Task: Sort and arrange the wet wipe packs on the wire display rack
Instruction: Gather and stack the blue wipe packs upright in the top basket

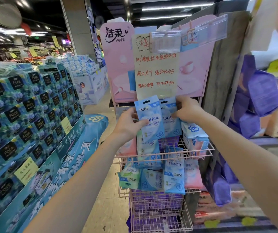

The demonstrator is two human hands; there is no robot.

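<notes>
Each hand (left [129,123], right [187,109]) gripped a blue wet wipe pack, left pack [149,118] and right pack [169,117], upright above the pink wire rack [202,151].

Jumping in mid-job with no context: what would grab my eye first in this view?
Dead centre, the left hand and right hand each hold up a blue wipe pack in front of the pink wire rack. Just above them hangs a yellow handwritten sign with red lettering on a pink backboard. To the left, a tall wall of dark blue tissue boxes fills the frame.
</notes>
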